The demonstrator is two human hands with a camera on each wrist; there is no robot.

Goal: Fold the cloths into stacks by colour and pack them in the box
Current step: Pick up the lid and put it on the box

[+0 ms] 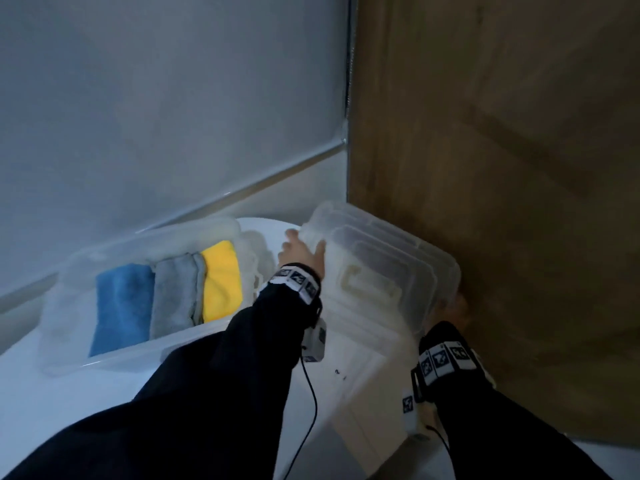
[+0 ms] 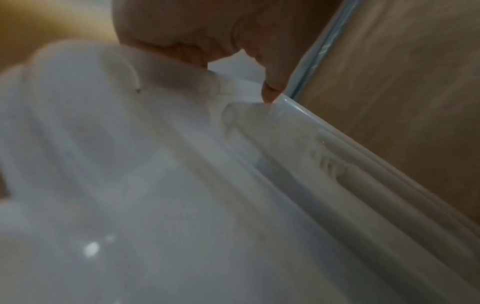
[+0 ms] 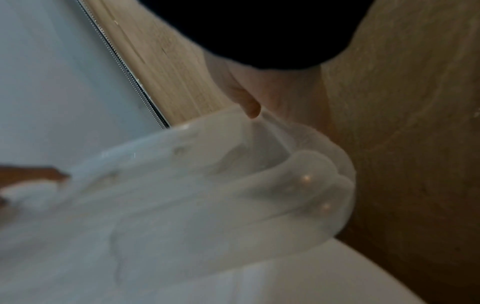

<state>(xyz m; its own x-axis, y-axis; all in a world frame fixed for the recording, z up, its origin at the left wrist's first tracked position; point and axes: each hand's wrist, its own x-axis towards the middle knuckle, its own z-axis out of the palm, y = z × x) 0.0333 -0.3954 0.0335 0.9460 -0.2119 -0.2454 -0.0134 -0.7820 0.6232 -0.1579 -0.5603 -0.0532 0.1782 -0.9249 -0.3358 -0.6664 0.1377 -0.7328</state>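
Note:
A clear plastic box (image 1: 62,271) stands on the white table at the left. Inside it lie a folded blue cloth (image 1: 121,306), a grey cloth (image 1: 175,296) and a yellow cloth (image 1: 221,278), side by side. Both hands hold the translucent lid (image 1: 377,271), tilted above the table to the right of the box. My left hand (image 1: 303,252) grips the lid's far left edge, thumb (image 2: 270,82) on the rim (image 2: 324,131). My right hand (image 1: 450,308) grips the lid's near right corner (image 3: 324,174), mostly hidden behind it.
A wooden panel (image 1: 502,133) rises close behind and to the right of the lid. A grey roller blind (image 1: 156,98) with a metal bottom bar covers the back left. The white table (image 1: 52,410) extends in front of the box.

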